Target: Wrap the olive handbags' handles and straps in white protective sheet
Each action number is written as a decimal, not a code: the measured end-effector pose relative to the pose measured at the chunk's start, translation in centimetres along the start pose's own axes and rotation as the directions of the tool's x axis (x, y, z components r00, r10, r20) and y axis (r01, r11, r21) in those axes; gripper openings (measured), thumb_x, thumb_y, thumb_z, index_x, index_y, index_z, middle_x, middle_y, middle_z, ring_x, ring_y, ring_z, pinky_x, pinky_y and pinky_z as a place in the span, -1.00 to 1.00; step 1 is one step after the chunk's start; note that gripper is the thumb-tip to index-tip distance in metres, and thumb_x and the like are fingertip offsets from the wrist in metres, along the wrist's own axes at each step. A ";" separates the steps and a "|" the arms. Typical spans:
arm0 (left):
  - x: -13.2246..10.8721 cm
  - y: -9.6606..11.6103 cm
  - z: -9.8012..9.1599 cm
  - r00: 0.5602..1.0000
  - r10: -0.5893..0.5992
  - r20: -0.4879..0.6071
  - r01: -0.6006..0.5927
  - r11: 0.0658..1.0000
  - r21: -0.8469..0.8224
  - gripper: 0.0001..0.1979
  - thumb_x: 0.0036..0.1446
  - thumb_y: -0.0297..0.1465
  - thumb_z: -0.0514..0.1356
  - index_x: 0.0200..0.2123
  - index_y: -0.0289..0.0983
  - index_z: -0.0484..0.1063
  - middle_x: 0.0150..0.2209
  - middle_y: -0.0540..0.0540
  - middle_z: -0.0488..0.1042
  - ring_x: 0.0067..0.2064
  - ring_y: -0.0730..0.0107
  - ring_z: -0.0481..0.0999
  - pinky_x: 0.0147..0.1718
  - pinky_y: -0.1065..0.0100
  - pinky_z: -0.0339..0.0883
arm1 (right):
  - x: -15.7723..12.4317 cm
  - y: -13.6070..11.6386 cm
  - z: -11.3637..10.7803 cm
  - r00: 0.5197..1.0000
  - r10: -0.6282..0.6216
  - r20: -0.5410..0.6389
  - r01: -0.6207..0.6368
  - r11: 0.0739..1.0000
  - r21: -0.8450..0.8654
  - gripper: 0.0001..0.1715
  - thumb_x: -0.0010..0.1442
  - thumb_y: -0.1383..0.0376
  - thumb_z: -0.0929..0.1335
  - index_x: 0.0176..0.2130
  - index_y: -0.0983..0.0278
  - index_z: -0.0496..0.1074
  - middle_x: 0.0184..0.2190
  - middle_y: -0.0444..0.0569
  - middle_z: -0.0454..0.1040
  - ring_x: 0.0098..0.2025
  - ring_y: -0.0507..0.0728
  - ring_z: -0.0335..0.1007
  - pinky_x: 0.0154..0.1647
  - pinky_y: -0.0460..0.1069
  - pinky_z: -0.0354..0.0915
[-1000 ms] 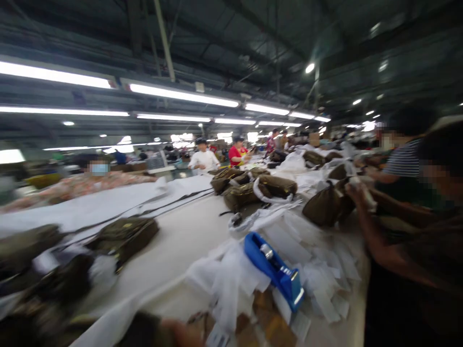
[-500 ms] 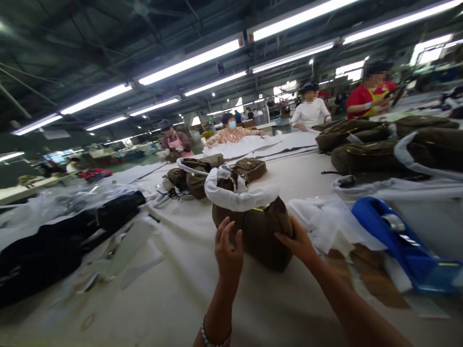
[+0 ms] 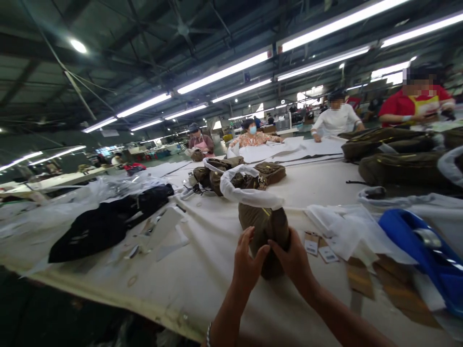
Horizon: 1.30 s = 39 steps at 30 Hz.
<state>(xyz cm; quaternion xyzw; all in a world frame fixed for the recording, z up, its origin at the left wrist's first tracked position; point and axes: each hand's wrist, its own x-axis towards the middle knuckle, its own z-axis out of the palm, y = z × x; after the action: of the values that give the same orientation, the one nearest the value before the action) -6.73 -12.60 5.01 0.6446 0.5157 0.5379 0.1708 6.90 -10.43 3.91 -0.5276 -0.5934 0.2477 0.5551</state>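
A dark olive-brown bag (image 3: 255, 219) stands on the cloth-covered table in front of me, seen narrow side on. Its strap (image 3: 249, 195), wrapped in white paper, arches over the top. My left hand (image 3: 248, 258) grips the bag's left side, thumb across the face toward me. On the right side, my right hand (image 3: 294, 260) holds it, fingers partly hidden behind the bag. Both thumbs nearly meet near the middle of the bag. Two white tags (image 3: 320, 248) lie on the table just right of my right hand.
Brown bags (image 3: 273, 171) sit farther back, with larger ones (image 3: 394, 166) at right. A blue tape dispenser (image 3: 415, 246) and white tissue paper (image 3: 343, 226) lie at right. Left are a black bag (image 3: 104, 226) and clear plastic (image 3: 104, 193). Several co-workers (image 3: 336, 120) stand across the table.
The bag has been turned so its narrow side faces me. My left hand has closed in on its side, and the tags now show. The view has shifted left.
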 end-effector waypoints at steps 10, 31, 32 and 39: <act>-1.0 2.1 -3.8 0.923 -0.227 -0.309 0.278 0.951 0.132 -0.69 -0.04 -0.15 0.17 -0.31 -0.25 0.30 -0.41 -0.05 0.40 -0.35 0.31 0.39 -0.33 0.32 0.28 | -6.6 -1.4 2.1 0.818 -0.377 0.434 0.323 0.926 0.194 -0.37 0.02 0.42 0.27 0.10 0.30 0.15 0.15 0.11 0.06 0.18 0.17 -0.02 0.15 0.09 0.08; -0.6 -1.3 -7.9 0.951 -0.183 -0.251 0.174 0.983 -0.058 -0.71 -0.02 -0.28 0.17 -0.21 -0.27 0.32 -0.32 -0.05 0.41 -0.27 0.36 0.38 -0.26 0.37 0.27 | -4.8 1.2 1.0 0.924 -0.241 0.298 0.225 0.970 0.087 -0.69 0.09 0.33 0.26 -0.12 0.27 0.36 -0.03 0.06 0.30 -0.04 0.16 0.28 -0.13 0.05 0.37; -0.3 -1.0 -7.7 0.954 -0.172 -0.245 0.159 0.985 -0.072 -0.66 -0.03 -0.27 0.18 -0.16 -0.27 0.30 -0.27 -0.07 0.41 -0.23 0.34 0.39 -0.22 0.35 0.27 | -4.8 1.5 1.1 0.920 -0.243 0.307 0.235 0.970 0.065 -0.67 0.08 0.34 0.26 -0.11 0.27 0.35 -0.02 0.06 0.29 -0.02 0.17 0.27 -0.11 0.07 0.36; 2.7 2.3 -7.6 0.981 -0.122 -0.153 0.131 0.990 0.044 -0.61 -0.10 -0.25 0.24 -0.16 -0.23 0.31 -0.15 -0.09 0.43 -0.13 0.29 0.39 -0.12 0.31 0.23 | -4.8 1.8 1.0 0.903 -0.254 0.346 0.256 0.966 0.041 -0.64 0.08 0.35 0.25 -0.09 0.26 0.35 0.01 0.06 0.28 0.02 0.19 0.23 -0.06 0.10 0.33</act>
<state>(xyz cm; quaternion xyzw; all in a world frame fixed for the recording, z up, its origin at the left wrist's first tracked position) -12.52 -13.80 10.95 0.5727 0.5814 0.5587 0.1479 5.82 -13.90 0.20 -0.3947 -0.7468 0.2607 0.4675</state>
